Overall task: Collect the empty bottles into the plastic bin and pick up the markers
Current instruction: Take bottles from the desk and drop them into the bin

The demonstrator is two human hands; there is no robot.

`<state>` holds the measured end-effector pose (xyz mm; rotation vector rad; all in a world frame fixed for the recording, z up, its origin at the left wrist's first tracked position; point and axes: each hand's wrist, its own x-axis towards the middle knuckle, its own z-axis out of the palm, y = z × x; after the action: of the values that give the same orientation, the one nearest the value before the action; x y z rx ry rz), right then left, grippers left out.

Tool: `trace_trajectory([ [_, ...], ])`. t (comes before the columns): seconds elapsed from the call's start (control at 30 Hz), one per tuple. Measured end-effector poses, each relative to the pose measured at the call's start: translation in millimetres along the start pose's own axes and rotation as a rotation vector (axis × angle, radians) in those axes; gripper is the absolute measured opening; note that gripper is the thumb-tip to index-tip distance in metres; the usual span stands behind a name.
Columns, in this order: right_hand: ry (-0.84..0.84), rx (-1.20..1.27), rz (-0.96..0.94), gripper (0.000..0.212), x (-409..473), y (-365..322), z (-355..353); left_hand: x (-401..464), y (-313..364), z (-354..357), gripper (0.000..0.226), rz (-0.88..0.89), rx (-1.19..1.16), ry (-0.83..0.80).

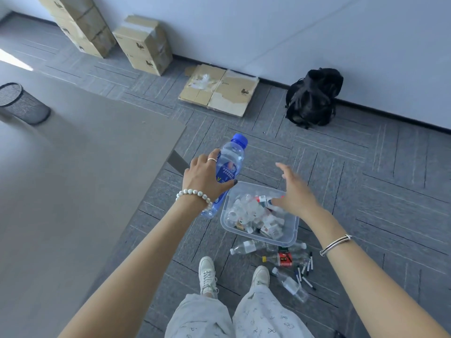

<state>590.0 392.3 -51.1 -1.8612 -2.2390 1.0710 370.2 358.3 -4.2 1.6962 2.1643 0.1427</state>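
Bottle step underway: left hand [205, 175] fingers clamped on clear blue-capped plastic bottle [228, 167] above clear plastic bin [291, 230] on floor, right hand [294, 191] fingers spread, empty; next probably drop it in, then floor bottles [246, 247] and black markers [305, 269].

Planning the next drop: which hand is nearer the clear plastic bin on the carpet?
Right. The right hand, open, hovers over the clear plastic bin; the left hand holds the blue-capped bottle beside its far-left corner.
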Motion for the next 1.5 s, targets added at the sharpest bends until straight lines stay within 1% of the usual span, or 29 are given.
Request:
trace_trajectory([
  [0.1, -0.018, -0.010, 0.005, 0.096, -0.1, 14.6, -8.6, -0.3, 13.6, 4.1, 0.090, -0.011, -0.001, -0.001],
  [0.33, -0.022, 0.004, 0.018, 0.088, -5.0, 43.3, -32.0, 4.4, 48.3, 15.9, 0.090, 0.023, -0.009, -0.001],
  [0.53, 0.025, 0.022, 0.051, 0.084, -19.6, 67.1, -52.6, 9.9, 74.6, 32.8, 0.093, 0.142, -0.010, -0.115],
  [0.7, 0.052, 0.011, 0.082, 0.083, -31.4, 88.7, -68.0, 13.2, 99.8, 48.6, 0.094, 0.221, -0.002, -0.165],
  [0.83, 0.063, -0.024, 0.110, 0.081, -42.2, 103.5, -77.6, 14.7, 113.0, 61.1, 0.090, 0.263, 0.020, -0.216],
  [1.0, 0.080, -0.041, 0.124, 0.077, -54.5, 116.2, -83.4, 21.0, 125.3, 77.3, 0.075, 0.337, 0.053, -0.263],
  [1.1, 0.071, -0.045, 0.139, 0.077, -61.4, 123.2, -83.9, 25.8, 130.4, 91.0, 0.071, 0.388, 0.080, -0.260],
  [1.23, 0.066, -0.041, 0.149, 0.075, -69.4, 128.9, -85.5, 33.2, 131.8, 100.9, 0.083, 0.394, 0.139, -0.246],
  [1.3, 0.054, -0.043, 0.153, 0.074, -72.6, 130.9, -85.7, 32.4, 131.7, 100.8, 0.084, 0.371, 0.142, -0.204],
  [1.37, 0.046, -0.061, 0.155, 0.073, -74.8, 131.6, -84.4, 28.3, 130.5, 98.9, 0.081, 0.353, 0.137, -0.173],
  [1.5, 0.031, -0.065, 0.152, 0.073, -76.7, 127.2, -77.8, 18.2, 121.7, 94.4, 0.069, 0.330, 0.113, -0.173],
])
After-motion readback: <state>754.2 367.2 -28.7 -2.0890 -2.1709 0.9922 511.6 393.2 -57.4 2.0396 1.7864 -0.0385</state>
